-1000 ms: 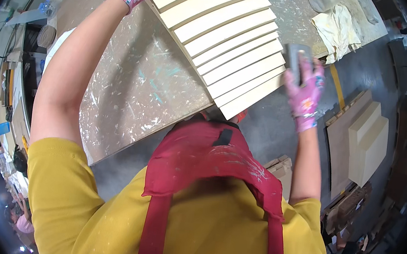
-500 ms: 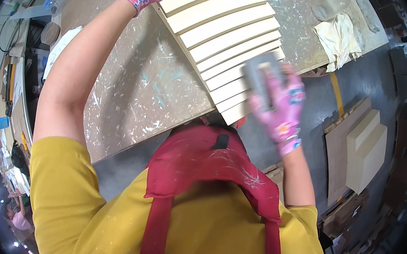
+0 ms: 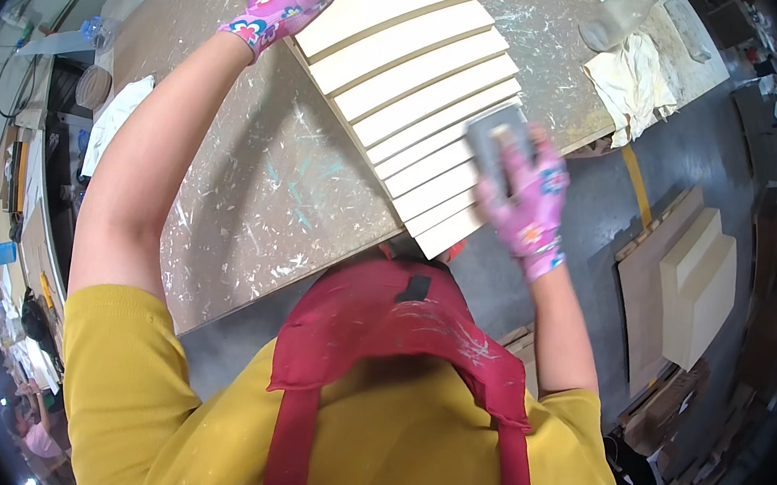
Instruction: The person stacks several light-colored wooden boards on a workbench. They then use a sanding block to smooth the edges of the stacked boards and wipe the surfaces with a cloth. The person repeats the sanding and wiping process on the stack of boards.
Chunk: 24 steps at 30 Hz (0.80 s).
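Note:
My right hand, in a pink flowered glove, is closed on a grey sanding block. The block lies against the right edge of a stack of pale wooden boards, which are fanned out in steps. My left hand, gloved alike, rests palm down on the upper left part of the stack. Its fingers stretch toward the top of the picture, where the tips are partly cut off. The stack's near corner reaches past the front edge of the worn workbench.
A cream rag and a clear bottle are at the bench's far right. On the floor to the right, pale blocks lean on a brown panel. Cluttered shelves stand at left. Another person is at lower left.
My right hand and the sanding block have shifted slightly up relative to the boards, along their right edge. The whole view has moved a little; my left hand stays on the stack.

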Motion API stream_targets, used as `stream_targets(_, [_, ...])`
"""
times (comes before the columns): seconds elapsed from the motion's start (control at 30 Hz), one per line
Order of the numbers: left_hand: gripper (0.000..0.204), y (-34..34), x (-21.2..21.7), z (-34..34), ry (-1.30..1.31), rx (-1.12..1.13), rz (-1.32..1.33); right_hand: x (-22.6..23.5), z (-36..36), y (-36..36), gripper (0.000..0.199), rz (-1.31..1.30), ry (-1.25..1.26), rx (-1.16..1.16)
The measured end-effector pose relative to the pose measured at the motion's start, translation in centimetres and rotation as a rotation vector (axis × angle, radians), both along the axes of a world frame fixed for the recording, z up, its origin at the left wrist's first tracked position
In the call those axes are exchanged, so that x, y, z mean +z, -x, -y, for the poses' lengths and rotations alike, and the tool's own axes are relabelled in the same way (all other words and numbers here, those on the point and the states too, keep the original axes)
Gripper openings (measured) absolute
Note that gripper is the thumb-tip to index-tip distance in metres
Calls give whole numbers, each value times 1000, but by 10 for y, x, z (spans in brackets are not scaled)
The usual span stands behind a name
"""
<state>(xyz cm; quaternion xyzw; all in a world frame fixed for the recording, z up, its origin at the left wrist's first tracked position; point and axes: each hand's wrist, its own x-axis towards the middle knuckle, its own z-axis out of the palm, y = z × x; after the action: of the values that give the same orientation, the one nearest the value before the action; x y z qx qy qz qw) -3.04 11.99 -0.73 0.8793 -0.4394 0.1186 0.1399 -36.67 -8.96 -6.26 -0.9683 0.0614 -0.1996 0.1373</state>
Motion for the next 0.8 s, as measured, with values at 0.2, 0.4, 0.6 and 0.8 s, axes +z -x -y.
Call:
stream_targets(0.2, [51, -9, -8, -3, -2, 17, 120, 33, -31, 1, 64, -114, 34, 63])
stream_targets(0.4, [50, -13, -7, -1, -1, -13, 99, 1, 52, 3, 59, 47, 39, -315])
stream_targets(0.6, [48, -7, -7, 2, 21, -3, 36, 17, -56, 3, 66, -93, 86, 204])
stream_targets(0.8, [49, -7, -3, 4, 35, -28, 45, 14, 30, -4, 57, 99, -32, -220])
